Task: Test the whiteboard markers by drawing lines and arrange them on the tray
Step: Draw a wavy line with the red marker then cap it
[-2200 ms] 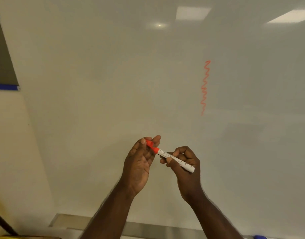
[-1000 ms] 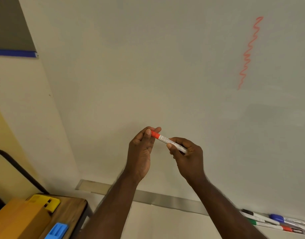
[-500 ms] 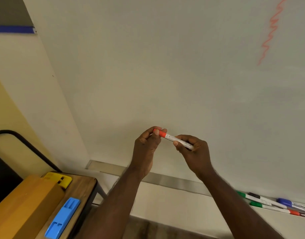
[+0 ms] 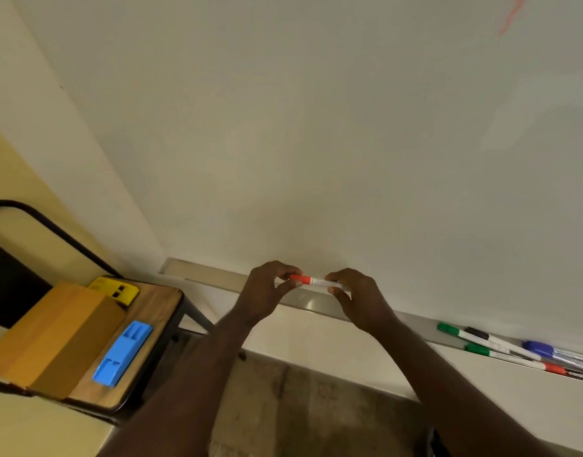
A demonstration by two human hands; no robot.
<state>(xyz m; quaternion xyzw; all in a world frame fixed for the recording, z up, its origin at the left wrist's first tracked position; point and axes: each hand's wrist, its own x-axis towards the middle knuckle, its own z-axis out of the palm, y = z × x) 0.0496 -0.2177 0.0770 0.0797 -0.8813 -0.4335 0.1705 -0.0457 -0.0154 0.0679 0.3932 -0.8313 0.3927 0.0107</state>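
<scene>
A white marker with an orange-red cap point(image 4: 313, 280) lies level between my two hands, just above the metal tray point(image 4: 201, 271) at the whiteboard's bottom edge. My left hand point(image 4: 268, 293) pinches the capped end. My right hand point(image 4: 357, 296) grips the white barrel. The cap sits on the marker. Several other markers lie on the tray at the right: a green-capped one point(image 4: 448, 328), a black-capped one point(image 4: 481, 334) and a blue one point(image 4: 540, 348). A faint red squiggle point(image 4: 511, 14) marks the whiteboard point(image 4: 316, 127) at the top right.
At the lower left stands a wooden chair seat point(image 4: 158, 301) carrying a tan cardboard box point(image 4: 56, 334), a blue plastic piece point(image 4: 122, 352) and a yellow plastic piece point(image 4: 115, 290). Its black metal frame point(image 4: 49, 225) curves up the wall. Brown floor lies below my arms.
My view has dropped and swung left, so the squiggle has slid to the top right corner. Both hands have lowered the capped marker down close to the tray.
</scene>
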